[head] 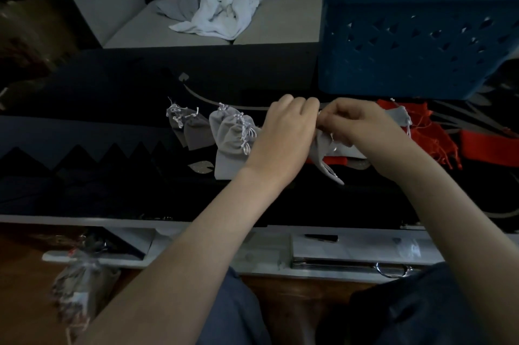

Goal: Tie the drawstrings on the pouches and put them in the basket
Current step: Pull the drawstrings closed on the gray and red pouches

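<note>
Left hand (286, 131) and right hand (356, 125) are both pinching the top of a grey pouch (325, 153), holding it just over the dark desk (112, 176). Other grey pouches (233, 131) are lying just left, and the blue basket (407, 36) is sitting behind on the right.

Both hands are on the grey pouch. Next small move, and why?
Probably draw the cord ends apart to tighten the knot. The left hand and right hand both pinch at the mouth of the grey pouch, the knot hidden between them, and it is not yet in the blue basket.
</note>
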`<state>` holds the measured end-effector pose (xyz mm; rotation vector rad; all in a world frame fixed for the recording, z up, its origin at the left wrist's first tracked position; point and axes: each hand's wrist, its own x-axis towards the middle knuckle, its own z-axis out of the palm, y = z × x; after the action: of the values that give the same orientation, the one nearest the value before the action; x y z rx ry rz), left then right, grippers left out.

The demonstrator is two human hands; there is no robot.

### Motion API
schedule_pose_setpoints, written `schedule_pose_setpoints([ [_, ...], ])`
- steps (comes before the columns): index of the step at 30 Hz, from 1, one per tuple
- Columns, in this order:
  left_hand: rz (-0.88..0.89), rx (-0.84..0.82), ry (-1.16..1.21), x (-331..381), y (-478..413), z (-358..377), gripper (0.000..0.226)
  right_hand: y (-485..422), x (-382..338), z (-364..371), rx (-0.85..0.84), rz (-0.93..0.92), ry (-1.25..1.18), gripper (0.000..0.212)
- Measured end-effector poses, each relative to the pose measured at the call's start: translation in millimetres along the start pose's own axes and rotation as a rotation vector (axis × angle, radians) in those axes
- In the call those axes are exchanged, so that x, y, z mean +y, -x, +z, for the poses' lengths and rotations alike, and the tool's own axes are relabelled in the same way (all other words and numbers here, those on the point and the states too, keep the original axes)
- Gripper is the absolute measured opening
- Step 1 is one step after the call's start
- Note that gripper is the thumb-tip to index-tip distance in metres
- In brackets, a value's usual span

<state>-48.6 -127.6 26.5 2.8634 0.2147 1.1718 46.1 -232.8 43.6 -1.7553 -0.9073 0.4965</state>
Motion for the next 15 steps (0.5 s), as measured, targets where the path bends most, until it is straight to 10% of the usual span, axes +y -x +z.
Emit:
schedule_pose_setpoints([
  [4, -0.001, 0.07, 0.153, -2.2, 1.2, -6.4, 0.009, 2.8, -3.8, -10.3, -0.035, 0.075, -0.375, 0.027],
  [15, -0.076, 0.083, 0.262, -3.5, 6.9, -8.7, 0.011, 6.4, -7.7, -1.0, -0.085, 0.048, -0.293, 0.015],
])
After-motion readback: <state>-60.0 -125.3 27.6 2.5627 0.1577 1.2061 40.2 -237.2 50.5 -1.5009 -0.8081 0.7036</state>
